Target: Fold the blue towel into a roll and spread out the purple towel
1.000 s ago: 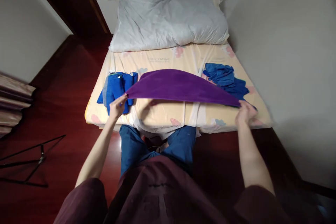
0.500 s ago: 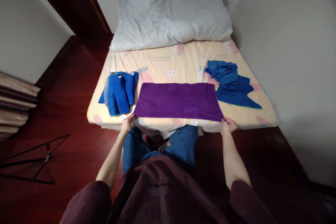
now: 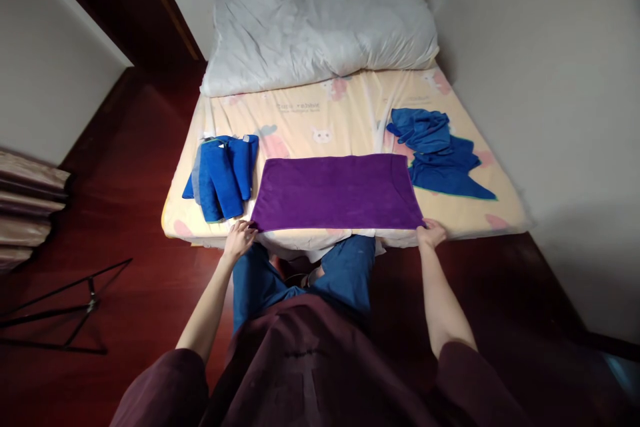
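A purple cloth (image 3: 335, 192) lies spread flat across the near part of the bed, its front edge close to the mattress edge. My left hand (image 3: 241, 238) pinches its near left corner. At the near right corner my right hand (image 3: 431, 233) is closed on the cloth too. Several rolled blue cloths (image 3: 225, 180) lie together left of the purple cloth, beside my left hand. Crumpled blue cloths (image 3: 445, 157) are heaped to its right, touching or almost touching its right edge.
The bed (image 3: 480, 217) has a patterned yellow sheet. A white quilt (image 3: 320, 27) is bunched at its far end. Black tripod legs (image 3: 75, 307) stand on the floor at left, near a striped curtain (image 3: 30, 203). A wall (image 3: 560, 100) borders the right side.
The near edge of the purple cloth looks straighter and lies flatter, with both hands still at its corners. The view has shifted slightly, moving the bed and quilt a little up and left.
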A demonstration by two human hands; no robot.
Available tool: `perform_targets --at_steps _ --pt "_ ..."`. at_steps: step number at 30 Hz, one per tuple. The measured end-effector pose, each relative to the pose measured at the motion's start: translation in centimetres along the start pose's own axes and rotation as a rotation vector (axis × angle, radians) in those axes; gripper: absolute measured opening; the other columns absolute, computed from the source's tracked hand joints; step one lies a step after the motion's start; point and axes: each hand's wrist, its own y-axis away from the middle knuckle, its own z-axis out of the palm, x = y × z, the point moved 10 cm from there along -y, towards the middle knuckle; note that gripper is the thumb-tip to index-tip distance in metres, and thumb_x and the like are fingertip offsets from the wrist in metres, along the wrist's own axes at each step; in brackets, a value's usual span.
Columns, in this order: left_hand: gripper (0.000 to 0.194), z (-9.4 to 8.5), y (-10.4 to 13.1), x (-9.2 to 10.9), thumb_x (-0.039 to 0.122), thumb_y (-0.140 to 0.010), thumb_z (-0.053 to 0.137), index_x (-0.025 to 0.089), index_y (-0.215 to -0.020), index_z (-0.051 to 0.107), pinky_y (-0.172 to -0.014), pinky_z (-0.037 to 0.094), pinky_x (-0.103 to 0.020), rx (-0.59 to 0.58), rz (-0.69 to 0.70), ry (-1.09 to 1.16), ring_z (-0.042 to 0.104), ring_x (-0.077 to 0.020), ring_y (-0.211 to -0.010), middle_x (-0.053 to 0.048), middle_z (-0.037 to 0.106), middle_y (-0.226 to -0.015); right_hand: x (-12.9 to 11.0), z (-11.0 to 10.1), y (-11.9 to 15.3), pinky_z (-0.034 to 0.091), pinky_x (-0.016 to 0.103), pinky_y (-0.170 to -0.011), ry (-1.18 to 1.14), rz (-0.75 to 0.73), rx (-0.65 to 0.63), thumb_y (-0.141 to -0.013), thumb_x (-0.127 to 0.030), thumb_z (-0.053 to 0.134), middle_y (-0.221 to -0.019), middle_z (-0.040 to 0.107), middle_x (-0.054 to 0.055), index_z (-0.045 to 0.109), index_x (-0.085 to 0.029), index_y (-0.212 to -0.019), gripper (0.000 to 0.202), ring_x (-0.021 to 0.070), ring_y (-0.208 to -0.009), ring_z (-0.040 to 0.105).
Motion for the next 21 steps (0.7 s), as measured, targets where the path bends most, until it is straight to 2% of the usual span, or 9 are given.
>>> perform_targets --at_steps 3,6,9,12,14,16,18,21 --pt "0.044 0.1 -1.5 1.6 0.039 -0.102 0.04 0.018 -0.097 0.079 -0.111 0.047 -0.051 -0.023 0.047 -0.045 0.055 -0.0325 -0.128 -0.013 0.069 -0.13 -4.1 1.1 1.1 0.044 0.054 -0.113 0.193 -0.288 -0.034 -0.072 -0.014 0.055 -0.115 0.073 0.021 0.076 -0.008 -0.1 0.036 0.0346 -0.119 0.064" --pt "0.047 0.8 -4.0 3.4 0.036 -0.104 0.035 0.016 -0.124 0.072 -0.119 0.04 -0.049 -0.023 0.082 -0.031 0.046 -0.0302 -0.142 -0.014 0.058 -0.147 -7.7 4.1 3.5 0.038 0.054 -0.118 0.293 -0.503 -0.163 -0.087 -0.024 0.048 -0.143 0.06 0.022 0.071 -0.008 -0.123 0.045 0.0334 -0.137 0.051" --pt "0.054 2.3 -7.1 4.5 0.039 -0.103 0.038 0.012 -0.145 0.057 -0.126 0.03 -0.051 -0.035 0.07 -0.024 0.028 -0.0318 -0.155 -0.014 0.04 -0.162 -10.2 8.0 5.8 0.034 0.056 -0.12 0.403 -0.605 -0.331 -0.097 -0.035 0.042 -0.159 0.046 0.018 0.06 -0.012 -0.141 0.053 0.0332 -0.149 0.037" --pt "0.06 3.8 -10.5 4.6 0.041 -0.102 0.039 0.009 -0.151 0.05 -0.127 0.024 -0.053 -0.048 0.003 0.0 0.019 -0.0348 -0.158 -0.016 0.031 -0.167 -11.8 11.4 6.4 0.028 0.055 -0.123 0.46 -0.621 -0.461 -0.1 -0.04 0.039 -0.164 0.039 0.016 0.052 -0.014 -0.149 0.057 0.0323 -0.153 0.031" --pt "0.062 4.5 -12.4 4.0 0.041 -0.102 0.037 0.006 -0.152 0.047 -0.127 0.023 -0.055 -0.015 -0.102 0.033 0.018 -0.0362 -0.158 -0.019 0.029 -0.167 -12.2 12.9 5.1 0.025 0.052 -0.125 0.477 -0.581 -0.483 -0.102 -0.041 0.037 -0.166 0.036 0.016 0.047 -0.012 -0.153 0.06 0.0313 -0.155 0.029" --pt "0.064 5.2 -13.6 3.4 0.042 -0.103 0.035 0.004 -0.154 0.044 -0.126 0.022 -0.058 0.048 -0.223 0.056 0.016 -0.0374 -0.158 -0.022 0.028 -0.166 -12.1 13.6 2.4 0.024 0.05 -0.127 0.495 -0.515 -0.456 -0.103 -0.04 0.033 -0.166 0.034 0.018 0.042 -0.009 -0.156 0.062 0.0303 -0.156 0.028" --pt "0.066 5.8 -13.9 3.6 0.043 -0.103 0.033 0.004 -0.156 0.04 -0.127 0.017 -0.061 0.123 -0.306 0.043 0.013 -0.0377 -0.158 -0.023 0.024 -0.168 -12.0 14.1 -1.0 0.025 0.049 -0.127 0.52 -0.473 -0.426 -0.103 -0.038 0.031 -0.166 0.033 0.018 0.039 -0.008 -0.157 0.062 0.029 -0.156 0.028" --pt "0.066 6.2 -13.6 4.7 0.043 -0.104 0.032 0.007 -0.16 0.035 -0.128 0.011 -0.06 0.199 -0.33 -0.01 0.007 -0.0354 -0.16 -0.019 0.018 -0.17 -11.2 14.6 -6.6 0.027 0.051 -0.126 0.581 -0.435 -0.419 -0.104 -0.038 0.029 -0.168 0.032 0.014 0.038 -0.013 -0.158 0.061 0.0283 -0.157 0.026"
